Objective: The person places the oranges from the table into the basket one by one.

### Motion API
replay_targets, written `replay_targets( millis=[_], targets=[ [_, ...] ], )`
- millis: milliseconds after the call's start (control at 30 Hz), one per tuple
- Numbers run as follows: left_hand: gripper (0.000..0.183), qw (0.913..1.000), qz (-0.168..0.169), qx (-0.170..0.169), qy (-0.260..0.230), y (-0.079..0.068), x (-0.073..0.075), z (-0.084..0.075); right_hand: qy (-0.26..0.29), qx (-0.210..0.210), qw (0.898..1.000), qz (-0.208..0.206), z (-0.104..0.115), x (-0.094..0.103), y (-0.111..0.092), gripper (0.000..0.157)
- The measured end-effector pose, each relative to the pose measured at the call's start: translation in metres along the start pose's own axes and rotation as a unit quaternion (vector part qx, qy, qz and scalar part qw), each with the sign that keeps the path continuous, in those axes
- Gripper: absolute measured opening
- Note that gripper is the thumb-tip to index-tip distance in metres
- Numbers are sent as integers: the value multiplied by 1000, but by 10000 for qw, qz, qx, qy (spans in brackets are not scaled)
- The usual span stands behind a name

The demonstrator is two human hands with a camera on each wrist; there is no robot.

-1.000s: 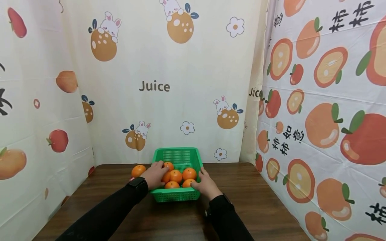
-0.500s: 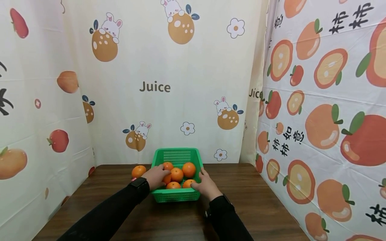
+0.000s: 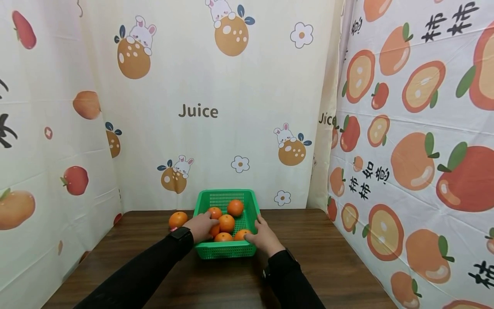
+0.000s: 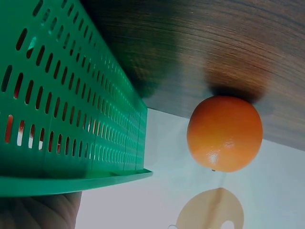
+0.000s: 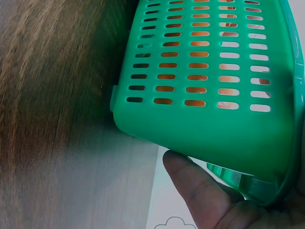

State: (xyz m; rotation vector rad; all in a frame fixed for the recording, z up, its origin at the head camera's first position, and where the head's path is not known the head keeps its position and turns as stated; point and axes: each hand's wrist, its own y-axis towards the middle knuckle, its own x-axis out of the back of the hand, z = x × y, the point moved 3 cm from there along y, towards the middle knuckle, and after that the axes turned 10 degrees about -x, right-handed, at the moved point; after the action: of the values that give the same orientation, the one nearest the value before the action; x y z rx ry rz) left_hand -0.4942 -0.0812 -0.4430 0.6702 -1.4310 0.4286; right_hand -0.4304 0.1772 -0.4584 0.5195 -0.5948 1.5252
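A green perforated basket (image 3: 225, 249) stands on the table with several oranges (image 3: 227, 223) inside. My left hand (image 3: 200, 227) reaches over its left side, fingers curled over an orange (image 3: 214, 230) that they partly cover. In the left wrist view the palm (image 4: 43, 210) shows beyond the basket's rim (image 4: 95, 180). My right hand (image 3: 266, 236) grips the right side, thumb over the rim near the front-right orange (image 3: 242, 234). One finger (image 5: 200, 191) presses along the outer wall in the right wrist view. At the back of the basket sits a single orange (image 3: 235, 208).
Outside the basket, one more orange (image 3: 178, 219) lies on the dark wooden table (image 3: 316, 257), to the left of the basket. A printed cloth (image 3: 247, 86) hangs right behind the table's back edge. Fruit-patterned cloths hang along the left and right sides.
The orange at the right of the basket has rolled toward the back and slightly left. My left hand has shifted slightly right; the right hand stays in place.
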Motion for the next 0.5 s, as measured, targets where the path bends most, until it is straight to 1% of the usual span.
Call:
replay_targets(
  millis=[100, 233, 400, 500],
  targets=[
    [34, 10000, 61, 20, 34, 2, -4, 2, 1, -8, 10000, 2, 0, 0, 0, 81],
    [30, 9998, 152, 0, -85, 2, -8, 3, -51, -16, 10000, 8, 0, -1, 1, 81],
    [24, 9996, 201, -49, -172, 2, -7, 1, -15, -32, 10000, 42, -2, -3, 2, 81],
    [24, 9996, 211, -42, -177, 1, -6, -1, 22, -18, 10000, 80, -1, -3, 2, 81]
  ],
)
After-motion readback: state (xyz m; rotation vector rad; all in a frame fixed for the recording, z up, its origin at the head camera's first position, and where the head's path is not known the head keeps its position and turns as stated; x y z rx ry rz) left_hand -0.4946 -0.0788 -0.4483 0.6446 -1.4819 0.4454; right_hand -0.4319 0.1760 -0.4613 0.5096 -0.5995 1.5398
